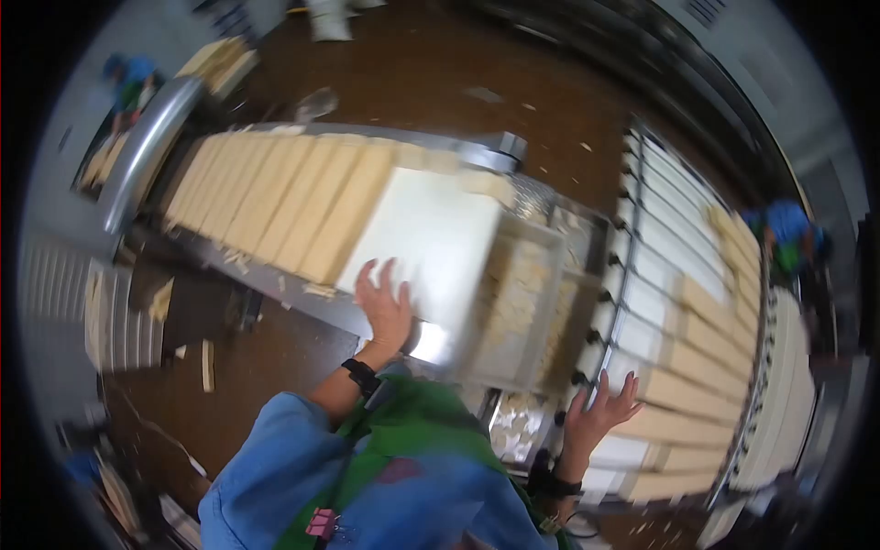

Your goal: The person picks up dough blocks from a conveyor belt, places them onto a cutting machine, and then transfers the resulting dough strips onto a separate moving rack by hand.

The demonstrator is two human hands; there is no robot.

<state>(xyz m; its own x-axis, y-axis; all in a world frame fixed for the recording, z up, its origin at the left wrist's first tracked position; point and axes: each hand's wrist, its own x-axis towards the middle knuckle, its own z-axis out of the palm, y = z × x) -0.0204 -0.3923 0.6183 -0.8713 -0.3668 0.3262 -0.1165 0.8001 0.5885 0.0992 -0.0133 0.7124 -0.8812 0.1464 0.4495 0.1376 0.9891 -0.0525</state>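
The strips (275, 206) are long, flat, cream-coloured and straight-edged; at least six lie side by side at the left end of the white belt (431, 225), the exact count lost to blur. At least five more rest on the conveyor (653, 229) at right. One tray (500, 376) between holds pale scraps. Two empty hands, left (385, 313) near the belt, right (598, 420) near the conveyor, have fingers spread.
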